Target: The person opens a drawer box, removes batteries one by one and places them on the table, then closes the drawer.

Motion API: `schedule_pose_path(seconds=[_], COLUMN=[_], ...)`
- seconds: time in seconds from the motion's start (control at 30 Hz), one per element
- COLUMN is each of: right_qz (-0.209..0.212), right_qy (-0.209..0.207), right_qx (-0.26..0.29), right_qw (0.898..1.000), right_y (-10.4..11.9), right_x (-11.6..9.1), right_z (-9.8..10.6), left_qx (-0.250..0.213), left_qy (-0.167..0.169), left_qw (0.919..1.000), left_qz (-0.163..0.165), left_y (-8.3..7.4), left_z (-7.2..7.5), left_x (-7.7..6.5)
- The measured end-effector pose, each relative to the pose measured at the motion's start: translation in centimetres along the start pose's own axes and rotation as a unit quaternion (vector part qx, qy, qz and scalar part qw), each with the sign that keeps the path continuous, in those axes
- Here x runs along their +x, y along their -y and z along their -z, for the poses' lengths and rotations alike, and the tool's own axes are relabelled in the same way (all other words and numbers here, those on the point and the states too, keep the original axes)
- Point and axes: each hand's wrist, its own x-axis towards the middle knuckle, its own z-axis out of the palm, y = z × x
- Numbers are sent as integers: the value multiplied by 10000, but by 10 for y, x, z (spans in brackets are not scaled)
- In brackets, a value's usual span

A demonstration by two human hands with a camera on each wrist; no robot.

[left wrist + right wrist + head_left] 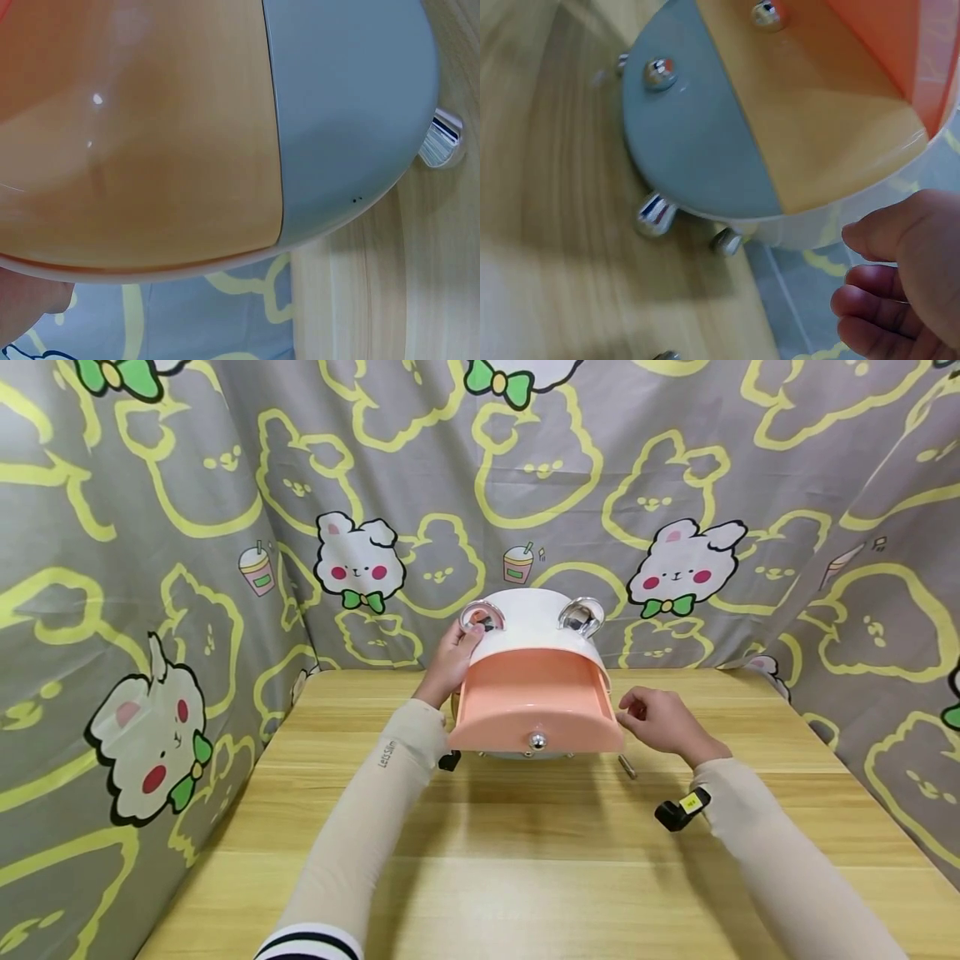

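A white rounded drawer box (528,610) with two shiny ring-shaped ears stands on the table. Its top pink drawer (536,722) is pulled out, showing a bare inside and a silver knob (537,741). My left hand (452,662) grips the box's left side, thumb by the left ear (482,614), other fingers partly hidden. Beside the drawer's right front corner is my right hand (660,718), fingers loosely curled around nothing. Below, the right wrist view shows a yellow drawer (817,112) and a blue-grey drawer (697,135), both pushed in, above short silver feet (656,215).
A small silver peg (627,766) lies on the wooden table (510,877) to the right of the box. A patterned grey curtain (435,468) hangs behind and along both sides. Each wrist wears a small black camera (681,810).
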Motion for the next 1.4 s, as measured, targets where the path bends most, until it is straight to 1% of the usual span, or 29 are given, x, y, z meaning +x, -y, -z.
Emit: schedule_pose_path(seconds=[0.23,0.37,0.6,0.73,0.9,1.07,1.4], right_qz=[26,131,563,794,976,1089,1341], right_qy=[-96,-246,-702,-831,-925,-895,-442], right_qx=[48,56,-146,-186,-167,-112,202], right_qw=[9999,9996,9958,9932,9908,9900,9898], right_y=[10,17,34,47,64,78,97], right_x=[4,8,13,17,19,22,25], right_z=[13,21,35,45,55,60,56], left_qx=[19,6,-28,-19,35,16,-21], left_qy=[-30,-40,-10,-6,50,31,-28], left_qw=[10000,10000,10000,10000,10000,10000,10000], left_qz=[3,0,-20,14,7,-22,-46], left_y=[0,0,-1,-2,-3,-3,-1], left_z=[0,0,-1,-1,-1,-1,-1], left_x=[-1,-1,-1,-1,-1,0,-1])
